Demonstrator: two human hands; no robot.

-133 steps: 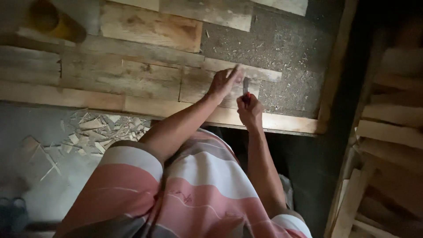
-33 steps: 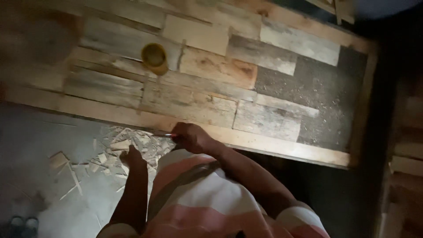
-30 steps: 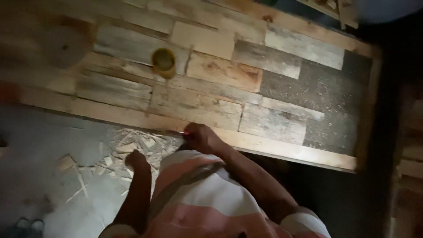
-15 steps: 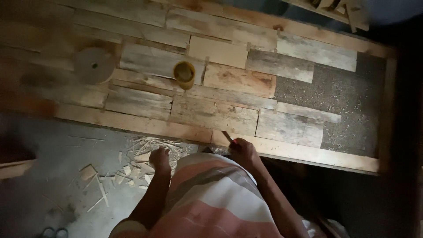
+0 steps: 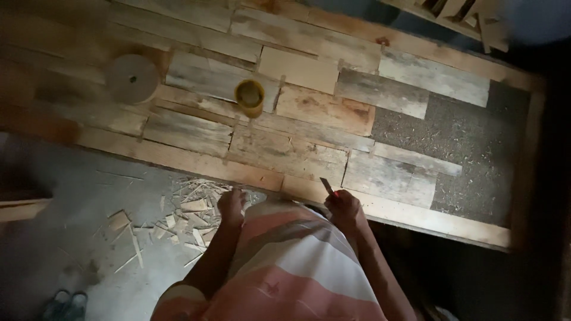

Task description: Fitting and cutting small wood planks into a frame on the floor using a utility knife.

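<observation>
Head view – right hand (image 5: 344,209) grips a small blade (image 5: 327,186) – left hand (image 5: 232,205) empty

Panel (image 5: 285,148): rough matt weathered wood planks, grey/tan; bare patch (image 5: 476,142) speckled, grainy chipboard-like. Yellow cup (image 5: 250,98) smooth, prob. plastic. Wood offcuts (image 5: 184,214) on dull concrete floor (image 5: 77,196). Blade (image 5: 328,186) in right hand (image 5: 344,209) looks metal

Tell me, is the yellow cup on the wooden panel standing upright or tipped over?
Upright. The yellow cup stands on the wooden panel with its round open mouth facing up at the camera. Whether anything is inside, cannot tell.
</observation>
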